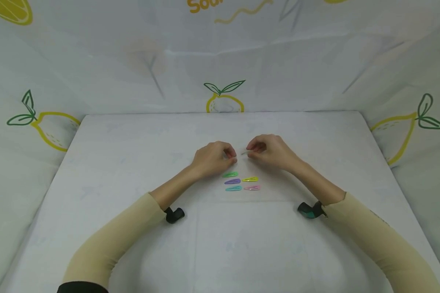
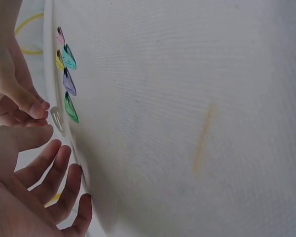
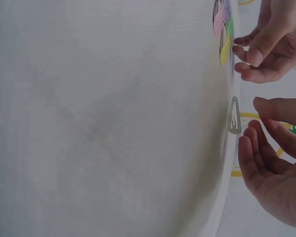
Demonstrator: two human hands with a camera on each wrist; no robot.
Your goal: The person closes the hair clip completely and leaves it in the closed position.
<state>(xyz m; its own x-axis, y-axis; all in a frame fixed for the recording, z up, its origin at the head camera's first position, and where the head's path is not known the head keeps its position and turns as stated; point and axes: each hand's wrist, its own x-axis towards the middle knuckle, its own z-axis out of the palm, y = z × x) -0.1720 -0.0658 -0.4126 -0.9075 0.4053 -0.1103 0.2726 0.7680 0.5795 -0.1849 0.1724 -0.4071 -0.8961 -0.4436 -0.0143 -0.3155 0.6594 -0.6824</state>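
A pale grey-white hair clip shows its whole outline in the right wrist view, just below the fingertips of my right hand. In the head view it appears as a thin line close by that thumb and forefinger. The right hand's fingers are loosely curved, with a gap between thumb and fingers. My left hand faces it from the left; its fingers are relaxed and spread, holding nothing. Nearest to the left hand lies a green clip, with a purple clip and a turquoise clip below.
A yellow clip and a pink clip form a second column on the white table. Behind the table hangs a white curtain with lemon drawings. Black wrist cameras stick out from both sleeves.
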